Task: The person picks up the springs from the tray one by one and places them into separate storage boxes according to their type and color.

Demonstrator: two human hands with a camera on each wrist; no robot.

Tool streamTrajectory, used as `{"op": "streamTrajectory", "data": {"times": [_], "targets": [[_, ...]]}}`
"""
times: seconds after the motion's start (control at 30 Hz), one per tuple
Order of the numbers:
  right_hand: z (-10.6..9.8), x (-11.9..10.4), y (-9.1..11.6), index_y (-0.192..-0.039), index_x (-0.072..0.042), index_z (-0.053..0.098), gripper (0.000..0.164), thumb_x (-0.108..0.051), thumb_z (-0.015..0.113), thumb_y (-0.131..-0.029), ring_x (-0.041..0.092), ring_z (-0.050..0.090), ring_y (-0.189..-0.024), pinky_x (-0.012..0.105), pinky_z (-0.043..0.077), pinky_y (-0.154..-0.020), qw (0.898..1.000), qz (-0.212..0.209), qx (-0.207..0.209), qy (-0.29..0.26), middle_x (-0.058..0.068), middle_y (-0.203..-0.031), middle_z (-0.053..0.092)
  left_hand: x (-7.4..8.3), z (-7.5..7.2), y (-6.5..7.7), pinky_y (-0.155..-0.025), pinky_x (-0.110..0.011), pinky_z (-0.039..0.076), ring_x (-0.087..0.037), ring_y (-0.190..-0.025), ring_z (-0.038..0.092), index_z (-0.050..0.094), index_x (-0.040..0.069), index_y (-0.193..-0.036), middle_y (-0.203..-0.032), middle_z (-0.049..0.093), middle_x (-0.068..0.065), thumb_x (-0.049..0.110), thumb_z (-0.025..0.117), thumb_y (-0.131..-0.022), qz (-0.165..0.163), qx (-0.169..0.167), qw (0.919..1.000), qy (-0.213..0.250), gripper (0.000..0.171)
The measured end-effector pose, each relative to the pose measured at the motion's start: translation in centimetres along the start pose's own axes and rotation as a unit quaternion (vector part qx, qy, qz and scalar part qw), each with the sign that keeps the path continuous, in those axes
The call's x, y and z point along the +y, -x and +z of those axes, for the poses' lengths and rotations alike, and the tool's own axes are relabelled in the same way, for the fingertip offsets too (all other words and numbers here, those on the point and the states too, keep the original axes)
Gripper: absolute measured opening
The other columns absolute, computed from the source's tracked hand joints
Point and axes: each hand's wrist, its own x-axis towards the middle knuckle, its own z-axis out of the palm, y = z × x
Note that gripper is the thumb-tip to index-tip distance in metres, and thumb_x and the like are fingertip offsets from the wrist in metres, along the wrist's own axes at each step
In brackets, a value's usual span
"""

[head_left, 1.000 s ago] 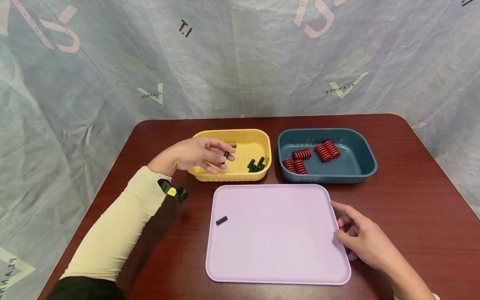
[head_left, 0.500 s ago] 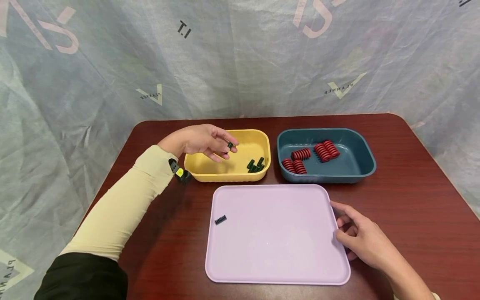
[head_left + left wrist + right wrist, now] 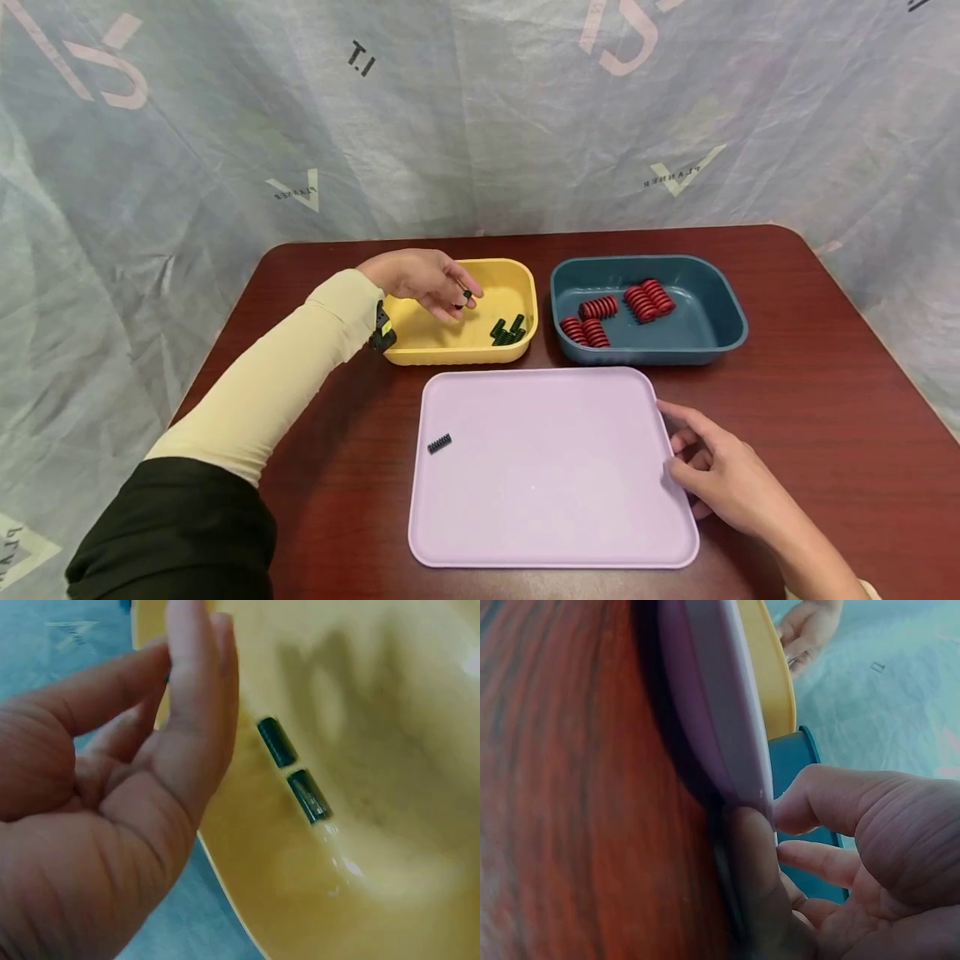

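Note:
My left hand (image 3: 429,280) is over the yellow bin (image 3: 459,356), pinching a small dark green spring (image 3: 467,293) between thumb and fingertips. Fingers hide most of that spring in the left wrist view. Several more green springs (image 3: 507,332) lie in the bin's front right corner; two green springs (image 3: 289,769) show on its floor in the left wrist view. My right hand (image 3: 723,475) holds the right edge of the lilac tray (image 3: 555,467), thumb and fingers at its rim (image 3: 754,727). One dark spring (image 3: 439,443) lies on the tray's left side.
A teal bin (image 3: 648,357) stands right of the yellow one, with several thick red springs (image 3: 598,307) inside. Both bins are behind the tray on a reddish-brown table (image 3: 825,375). A grey printed sheet (image 3: 487,125) hangs behind the table.
My left hand has moved right and slightly back over the yellow bin, with the green spring still pinched. My right hand keeps its place at the tray's edge.

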Motion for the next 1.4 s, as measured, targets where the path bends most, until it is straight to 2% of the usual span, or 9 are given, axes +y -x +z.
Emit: {"op": "streamTrajectory", "data": {"times": [0.13, 0.33, 0.73, 0.83, 1.07, 1.27, 1.4], "targets": [[0.0, -0.2, -0.1, -0.153, -0.012, 0.044, 0.071, 0.005, 0.069, -0.089, 0.013, 0.06, -0.065, 0.035, 0.056, -0.041, 1.0, 0.001, -0.003, 0.001, 0.012, -0.105, 0.057, -0.2, -0.3, -0.6, -0.093, -0.041, 0.06, -0.03, -0.104, 0.067, 0.051, -0.004, -0.147, -0.14, 0.056, -0.025, -0.006, 0.051, -0.105, -0.024, -0.023, 0.9994, -0.013, 0.042], [0.0, -0.3, -0.1, -0.153, -0.012, 0.044, 0.071, 0.005, 0.069, -0.09, 0.014, 0.06, -0.066, 0.035, 0.057, -0.042, 1.0, 0.001, -0.005, -0.002, 0.013, -0.105, 0.057, -0.6, -0.8, -1.0, -0.1, -0.046, 0.056, -0.035, -0.116, 0.064, 0.047, -0.003, -0.15, -0.139, 0.056, -0.024, -0.004, 0.048, -0.107, -0.052, -0.053, 0.9971, -0.017, 0.043], [0.0, -0.4, -0.1, -0.153, -0.011, 0.043, 0.07, 0.005, 0.07, -0.09, 0.014, 0.06, -0.067, 0.035, 0.057, -0.042, 1.0, -0.002, -0.005, -0.008, 0.013, -0.106, 0.055, -1.3, -1.0, -0.6, -0.093, -0.043, 0.06, -0.035, -0.114, 0.067, 0.046, 0.0, -0.15, -0.143, 0.054, -0.026, 0.0, 0.055, -0.105, -0.062, -0.033, 0.9975, -0.003, 0.046], [0.0, -0.4, -0.1, -0.153, -0.011, 0.044, 0.07, 0.005, 0.069, -0.09, 0.013, 0.06, -0.066, 0.035, 0.057, -0.042, 1.0, -0.004, -0.003, -0.007, 0.013, -0.106, 0.055, -1.6, -0.6, -0.3, -0.092, -0.042, 0.061, -0.039, -0.12, 0.064, 0.046, -0.001, -0.15, -0.145, 0.053, -0.025, 0.001, 0.057, -0.105, -0.048, -0.02, 0.9986, 0.0, 0.047], [0.1, -0.3, 0.0, -0.153, -0.011, 0.044, 0.07, 0.005, 0.069, -0.09, 0.013, 0.06, -0.066, 0.035, 0.057, -0.041, 1.0, -0.005, -0.001, -0.009, 0.013, -0.105, 0.055, -1.7, 0.1, 1.3, -0.092, -0.042, 0.061, -0.042, -0.131, 0.056, 0.043, -0.001, -0.153, -0.149, 0.05, -0.025, 0.006, 0.059, -0.105, 0.009, 0.017, 0.9997, 0.018, 0.051], [0.2, -0.2, 0.1, -0.153, -0.012, 0.044, 0.07, 0.005, 0.069, -0.089, 0.013, 0.06, -0.066, 0.035, 0.057, -0.042, 1.0, -0.002, 0.0, -0.01, 0.013, -0.105, 0.056, -1.3, 1.0, 2.9, -0.095, -0.047, 0.059, -0.043, -0.131, 0.055, 0.046, 0.001, -0.152, -0.152, 0.047, -0.023, 0.011, 0.061, -0.105, 0.052, 0.028, 0.9979, 0.026, 0.05], [0.2, -0.1, 0.1, -0.153, -0.012, 0.044, 0.07, 0.005, 0.069, -0.089, 0.013, 0.06, -0.066, 0.035, 0.057, -0.042, 1.0, -0.001, 0.001, -0.01, 0.013, -0.105, 0.056, -0.8, 2.2, 4.2, -0.098, -0.052, 0.056, -0.041, -0.127, 0.059, 0.052, 0.006, -0.15, -0.147, 0.053, -0.021, 0.015, 0.063, -0.105, 0.078, 0.03, 0.9963, 0.022, 0.047]]}}
